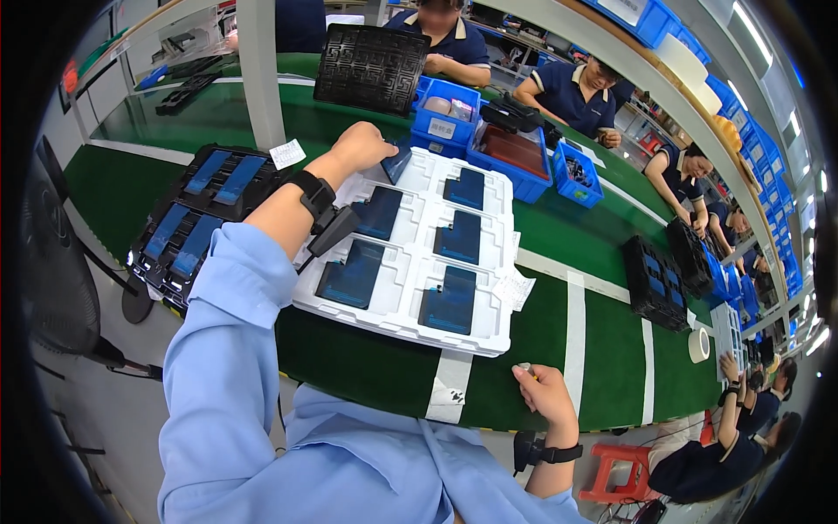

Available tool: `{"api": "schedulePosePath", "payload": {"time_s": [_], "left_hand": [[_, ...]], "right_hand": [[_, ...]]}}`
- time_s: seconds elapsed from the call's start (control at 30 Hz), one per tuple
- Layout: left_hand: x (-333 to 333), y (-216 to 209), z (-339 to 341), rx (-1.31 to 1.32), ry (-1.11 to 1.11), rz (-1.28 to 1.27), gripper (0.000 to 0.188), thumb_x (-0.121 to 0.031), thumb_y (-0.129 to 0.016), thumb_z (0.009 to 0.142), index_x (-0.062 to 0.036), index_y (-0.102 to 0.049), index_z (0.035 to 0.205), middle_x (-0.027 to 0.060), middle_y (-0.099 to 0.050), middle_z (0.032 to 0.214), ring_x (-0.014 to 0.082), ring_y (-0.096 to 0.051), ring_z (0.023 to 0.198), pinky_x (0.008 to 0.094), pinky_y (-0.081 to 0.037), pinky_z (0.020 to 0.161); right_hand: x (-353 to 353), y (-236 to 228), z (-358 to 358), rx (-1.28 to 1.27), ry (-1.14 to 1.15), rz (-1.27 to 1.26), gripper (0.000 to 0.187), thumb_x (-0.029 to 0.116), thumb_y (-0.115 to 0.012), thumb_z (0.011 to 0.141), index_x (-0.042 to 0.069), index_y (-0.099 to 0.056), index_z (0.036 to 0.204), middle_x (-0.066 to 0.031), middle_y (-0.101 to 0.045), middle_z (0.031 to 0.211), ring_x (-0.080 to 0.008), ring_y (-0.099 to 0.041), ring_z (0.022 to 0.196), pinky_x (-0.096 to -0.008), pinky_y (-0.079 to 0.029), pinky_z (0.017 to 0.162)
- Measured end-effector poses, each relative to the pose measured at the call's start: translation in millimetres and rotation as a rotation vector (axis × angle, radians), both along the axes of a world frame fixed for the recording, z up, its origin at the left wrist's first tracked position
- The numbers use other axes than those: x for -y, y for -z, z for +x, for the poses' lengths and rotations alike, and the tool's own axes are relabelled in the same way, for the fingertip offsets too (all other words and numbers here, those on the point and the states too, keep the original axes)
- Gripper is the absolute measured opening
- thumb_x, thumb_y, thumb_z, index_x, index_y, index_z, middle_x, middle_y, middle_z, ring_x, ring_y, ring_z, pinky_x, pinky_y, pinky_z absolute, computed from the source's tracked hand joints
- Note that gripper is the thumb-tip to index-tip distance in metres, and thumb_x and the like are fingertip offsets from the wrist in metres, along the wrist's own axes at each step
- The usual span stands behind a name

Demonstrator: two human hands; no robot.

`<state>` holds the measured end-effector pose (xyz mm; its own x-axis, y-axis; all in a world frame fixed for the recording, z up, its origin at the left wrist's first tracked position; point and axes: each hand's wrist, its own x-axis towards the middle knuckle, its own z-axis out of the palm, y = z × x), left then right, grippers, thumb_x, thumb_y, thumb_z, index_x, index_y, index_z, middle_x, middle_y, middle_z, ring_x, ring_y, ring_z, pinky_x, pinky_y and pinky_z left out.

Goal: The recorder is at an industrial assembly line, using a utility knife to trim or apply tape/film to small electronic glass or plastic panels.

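At the far left compartment of a white plastic tray [397, 262], my left hand [360, 147] pinches a dark blue flat panel [397, 164] by its edge. That panel is tilted up, one end low by the tray. Several similar panels, such as the near right one [449, 301], lie flat in the other compartments. My right hand [548, 393] is over the bench's near edge, right of the tray, fingers curled together. A small pale bit shows at its fingertips, too small to name. Each wrist wears a black strap with a small device.
Left of the tray stand black trays [209, 205] holding blue strips. Blue bins [515, 166] and an upright black tray [371, 68] are beyond it. A tape roll [698, 345] lies on the green bench [541, 336]. A white post [259, 79] rises nearby; co-workers sit across and rightward.
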<state>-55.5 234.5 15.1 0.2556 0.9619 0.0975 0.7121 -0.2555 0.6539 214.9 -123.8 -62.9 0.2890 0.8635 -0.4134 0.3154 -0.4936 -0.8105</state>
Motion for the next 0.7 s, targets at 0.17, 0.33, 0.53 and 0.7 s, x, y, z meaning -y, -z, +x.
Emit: {"api": "schedulePosePath", "payload": {"time_s": [0.17, 0.33, 0.53, 0.7], "left_hand": [[26.4, -22.8, -19.3, 0.346, -0.055, -0.096, 0.027, -0.026, -0.067, 0.070, -0.0013, -0.057, 0.063, 0.0066, -0.052, 0.058, 0.0170, -0.048, 0.052, 0.0308, -0.040, 0.051], [92.1, -53.2, -38.5, 0.774, 0.162, -0.150, 0.028, -0.024, -0.060, 0.079, -0.0113, -0.045, 0.059, -0.0057, -0.039, 0.054, 0.0036, -0.035, 0.050, 0.0201, -0.024, 0.045], [166.0, -35.1, -48.5, 0.955, 0.308, -0.118, 0.016, -0.014, -0.056, 0.082, -0.0036, -0.055, 0.070, -0.0037, -0.051, 0.067, 0.0036, -0.046, 0.065, 0.0182, -0.035, 0.062], [214.0, -14.7, -26.5, 1.069, 0.341, -0.142, 0.022, -0.012, -0.057, 0.082, -0.0039, -0.049, 0.063, -0.0062, -0.043, 0.061, 0.0021, -0.036, 0.062, 0.0198, -0.030, 0.056]], "right_hand": [[11.0, 5.0, 18.5, -0.350, -0.002, 0.128, 0.021, 0.018, -0.054, 0.087, 0.005, -0.050, 0.070, 0.0004, -0.045, 0.052, -0.0096, -0.044, 0.044, -0.0232, -0.037, 0.043], [13.3, -18.9, 17.2, -0.252, 0.143, 0.483, 0.005, 0.006, -0.049, 0.086, 0.002, -0.048, 0.089, -0.0040, -0.051, 0.069, -0.0115, -0.051, 0.061, -0.0232, -0.043, 0.060], [-20.3, -89.2, -28.4, -0.329, 0.192, 0.807, 0.012, 0.008, -0.045, 0.088, 0.003, -0.045, 0.099, -0.0077, -0.053, 0.075, -0.0142, -0.054, 0.065, -0.0266, -0.047, 0.055], [-51.2, -102.4, -78.6, -0.422, -0.089, 0.809, 0.013, 0.008, -0.047, 0.088, 0.005, -0.042, 0.099, -0.0133, -0.058, 0.088, -0.0087, -0.050, 0.058, -0.0206, -0.043, 0.052]]}}
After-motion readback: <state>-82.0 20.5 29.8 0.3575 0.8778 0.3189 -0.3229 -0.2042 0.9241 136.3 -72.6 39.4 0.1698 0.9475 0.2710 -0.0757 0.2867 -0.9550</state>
